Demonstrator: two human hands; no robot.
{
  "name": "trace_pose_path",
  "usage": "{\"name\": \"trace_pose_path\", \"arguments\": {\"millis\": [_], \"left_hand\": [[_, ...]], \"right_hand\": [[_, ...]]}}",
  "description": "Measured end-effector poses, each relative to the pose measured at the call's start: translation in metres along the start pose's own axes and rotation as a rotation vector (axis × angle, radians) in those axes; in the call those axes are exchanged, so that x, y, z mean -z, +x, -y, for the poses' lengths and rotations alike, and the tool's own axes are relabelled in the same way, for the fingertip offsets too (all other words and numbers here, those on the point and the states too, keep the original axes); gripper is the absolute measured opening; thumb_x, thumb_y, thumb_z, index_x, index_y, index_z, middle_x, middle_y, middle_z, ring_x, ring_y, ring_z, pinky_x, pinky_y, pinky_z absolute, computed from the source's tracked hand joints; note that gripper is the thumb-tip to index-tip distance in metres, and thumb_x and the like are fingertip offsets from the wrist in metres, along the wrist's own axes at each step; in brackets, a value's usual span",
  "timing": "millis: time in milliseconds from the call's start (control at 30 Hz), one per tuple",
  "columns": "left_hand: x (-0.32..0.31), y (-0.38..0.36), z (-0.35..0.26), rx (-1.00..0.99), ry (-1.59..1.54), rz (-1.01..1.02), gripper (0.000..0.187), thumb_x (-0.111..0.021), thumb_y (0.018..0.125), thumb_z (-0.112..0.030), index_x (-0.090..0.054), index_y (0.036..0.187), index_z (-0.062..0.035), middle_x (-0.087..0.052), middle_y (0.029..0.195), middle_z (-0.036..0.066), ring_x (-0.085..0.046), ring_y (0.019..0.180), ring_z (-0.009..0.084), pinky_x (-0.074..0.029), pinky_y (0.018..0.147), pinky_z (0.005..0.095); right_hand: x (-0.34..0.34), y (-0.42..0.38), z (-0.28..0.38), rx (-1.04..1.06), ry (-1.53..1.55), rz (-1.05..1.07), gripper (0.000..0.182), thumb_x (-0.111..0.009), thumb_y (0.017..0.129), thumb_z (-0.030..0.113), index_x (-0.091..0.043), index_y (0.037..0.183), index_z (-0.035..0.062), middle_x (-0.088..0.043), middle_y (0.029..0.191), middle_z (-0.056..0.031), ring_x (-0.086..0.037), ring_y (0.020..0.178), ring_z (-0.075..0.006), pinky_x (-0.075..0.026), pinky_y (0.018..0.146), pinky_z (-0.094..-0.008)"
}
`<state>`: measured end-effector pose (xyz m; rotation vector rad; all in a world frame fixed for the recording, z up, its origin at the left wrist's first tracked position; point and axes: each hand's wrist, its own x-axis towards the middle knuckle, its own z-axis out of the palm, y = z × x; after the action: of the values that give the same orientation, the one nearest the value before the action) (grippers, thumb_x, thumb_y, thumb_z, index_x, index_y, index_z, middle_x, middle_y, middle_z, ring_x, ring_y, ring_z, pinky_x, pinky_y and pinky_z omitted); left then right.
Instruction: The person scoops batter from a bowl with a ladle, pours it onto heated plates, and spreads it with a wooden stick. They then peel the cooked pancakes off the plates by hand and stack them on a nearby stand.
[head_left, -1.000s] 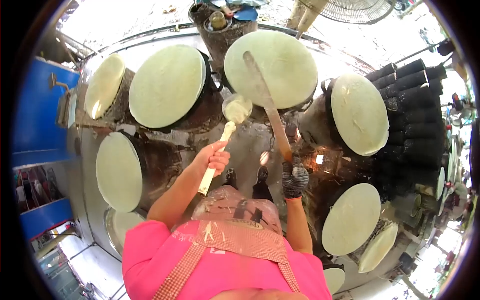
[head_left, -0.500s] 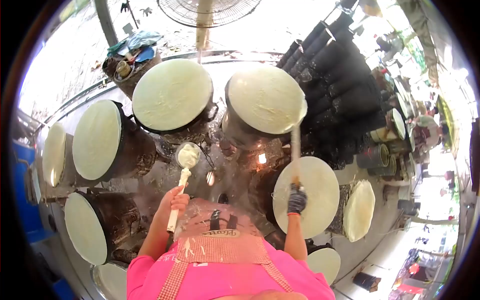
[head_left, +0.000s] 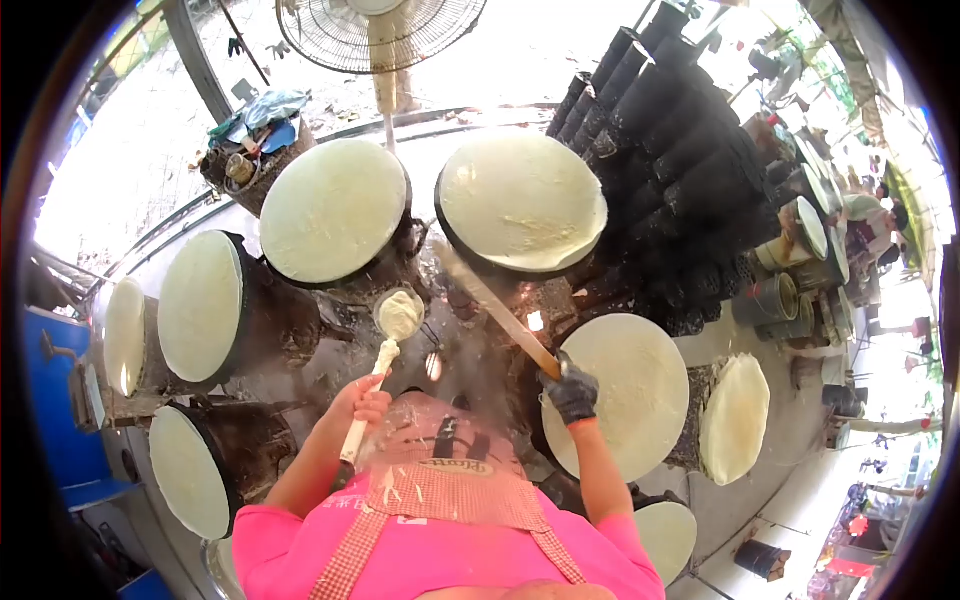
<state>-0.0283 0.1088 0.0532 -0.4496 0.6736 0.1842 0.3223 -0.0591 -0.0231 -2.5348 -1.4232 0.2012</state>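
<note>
My bare left hand (head_left: pixel 362 405) is closed round the pale handle of a ladle. Thick cream-coloured dough (head_left: pixel 400 314) fills the ladle's round head and clings to its neck (head_left: pixel 386 352). In a dark glove, my right hand (head_left: pixel 573 392) grips a long flat wooden spatula (head_left: pixel 495 308) that slants up and left. The spatula's far end is near the lower left edge of a griddle carrying a pale round sheet (head_left: pixel 524 203); contact cannot be made out. My gloved hand is over the left part of another pale sheet (head_left: pixel 630 395) on the nearer right griddle.
More griddles on drum-like stoves curve round to the left, with pale sheets (head_left: pixel 334 210) (head_left: pixel 200 306). A small flame glows (head_left: pixel 535 321) between the right stoves. Stacked black cylinders (head_left: pixel 670 150) stand behind right. A fan (head_left: pixel 385 30) stands ahead. Another person (head_left: pixel 868 222) is at far right.
The spatula has swung left from the back right griddle's right edge to its lower left side. My right hand has shifted slightly left; the left still holds the ladle.
</note>
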Motion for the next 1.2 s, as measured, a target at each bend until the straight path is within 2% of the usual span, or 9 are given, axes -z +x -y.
{"name": "trace_pose_path", "arguments": {"millis": [133,200,233,333,367,533,867,900,1200], "left_hand": [[0.003,-0.004,-0.012,0.075,0.056,-0.051,0.019,-0.037,0.09,-0.025,-0.046,0.103,-0.0146,-0.032,0.051,-0.002,-0.03,0.035,0.005,-0.026,0.027,0.0178],[0.016,-0.002,-0.025,0.126,0.091,-0.035,0.018,-0.036,0.09,-0.024,-0.043,0.104,-0.0152,-0.032,0.05,-0.002,-0.03,0.035,0.0045,-0.025,0.027,0.0174],[0.013,-0.004,-0.029,0.138,0.078,-0.146,0.017,-0.036,0.09,-0.023,-0.039,0.105,-0.0159,-0.032,0.05,-0.003,-0.031,0.035,0.0042,-0.025,0.026,0.017],[0.015,0.0,-0.047,0.177,0.16,-0.214,0.014,-0.036,0.09,-0.022,-0.037,0.103,-0.0173,-0.033,0.05,-0.002,-0.031,0.034,0.004,-0.025,0.026,0.0165],[0.016,0.0,-0.052,0.2,0.168,-0.235,0.011,-0.037,0.09,-0.022,-0.036,0.099,-0.0165,-0.032,0.05,-0.002,-0.031,0.034,0.0043,-0.025,0.026,0.0168],[0.018,0.005,-0.087,0.321,0.184,-0.238,0.008,-0.044,0.086,-0.016,-0.036,0.089,-0.0138,-0.031,0.053,-0.002,-0.029,0.037,0.004,-0.021,0.028,0.0152],[-0.004,0.021,-0.131,0.348,0.508,-0.263,0.015,-0.047,0.084,-0.02,-0.038,0.076,-0.0111,-0.032,0.052,-0.002,-0.03,0.038,0.0051,-0.024,0.03,0.0182],[-0.005,0.025,-0.136,0.36,0.514,-0.265,0.015,-0.047,0.084,-0.02,-0.038,0.075,-0.0111,-0.032,0.052,-0.002,-0.03,0.038,0.0052,-0.024,0.03,0.0183],[0.001,0.046,-0.108,0.412,0.332,-0.302,0.023,-0.048,0.083,-0.023,-0.037,0.066,-0.0109,-0.032,0.051,-0.002,-0.03,0.037,0.006,-0.025,0.031,0.0197]], "right_hand": [[-0.017,0.1,0.018,0.274,-0.269,0.017,0.034,-0.062,0.067,0.032,-0.058,0.098,0.017,-0.059,0.072,-0.0077,-0.058,0.067,-0.0244,-0.043,0.058,-0.0412],[-0.018,0.148,0.032,0.44,-0.253,-0.187,0.042,-0.064,0.064,0.031,-0.055,0.102,0.0163,-0.058,0.081,-0.0071,-0.057,0.073,-0.0249,-0.042,0.06,-0.0422],[-0.009,0.168,0.042,0.472,-0.217,-0.092,0.028,-0.049,0.071,0.017,-0.054,0.098,0.0128,-0.057,0.092,-0.0167,-0.059,0.073,-0.0282,-0.044,0.06,-0.0419],[-0.011,0.215,0.047,0.606,-0.256,0.036,0.027,-0.048,0.073,0.017,-0.054,0.099,0.014,-0.057,0.093,-0.015,-0.059,0.081,-0.0298,-0.047,0.065,-0.0398],[-0.006,0.233,0.052,0.594,-0.376,0.223,0.023,-0.048,0.072,0.017,-0.055,0.094,0.0123,-0.058,0.091,-0.0133,-0.06,0.076,-0.0299,-0.046,0.064,-0.0399],[0.041,0.288,0.077,0.592,-0.39,0.117,0.015,-0.047,0.072,0.019,-0.058,0.074,0.0086,-0.06,0.075,-0.0126,-0.06,0.071,-0.0292,-0.047,0.06,-0.04],[0.169,0.429,0.011,0.204,-0.133,-0.566,0.02,-0.05,0.077,0.023,-0.058,0.075,0.0051,-0.057,0.068,-0.0186,-0.056,0.067,-0.0346,-0.045,0.059,-0.0406],[0.191,0.434,-0.009,0.025,-0.078,-0.616,0.02,-0.051,0.077,0.024,-0.058,0.077,0.0053,-0.057,0.069,-0.0185,-0.056,0.067,-0.0344,-0.044,0.059,-0.0401],[0.274,0.279,-0.179,-0.55,0.253,-1.192,0.029,-0.05,0.077,0.029,-0.059,0.074,0.0013,-0.059,0.067,-0.0184,-0.057,0.065,-0.0324,-0.044,0.059,-0.0395]]}}
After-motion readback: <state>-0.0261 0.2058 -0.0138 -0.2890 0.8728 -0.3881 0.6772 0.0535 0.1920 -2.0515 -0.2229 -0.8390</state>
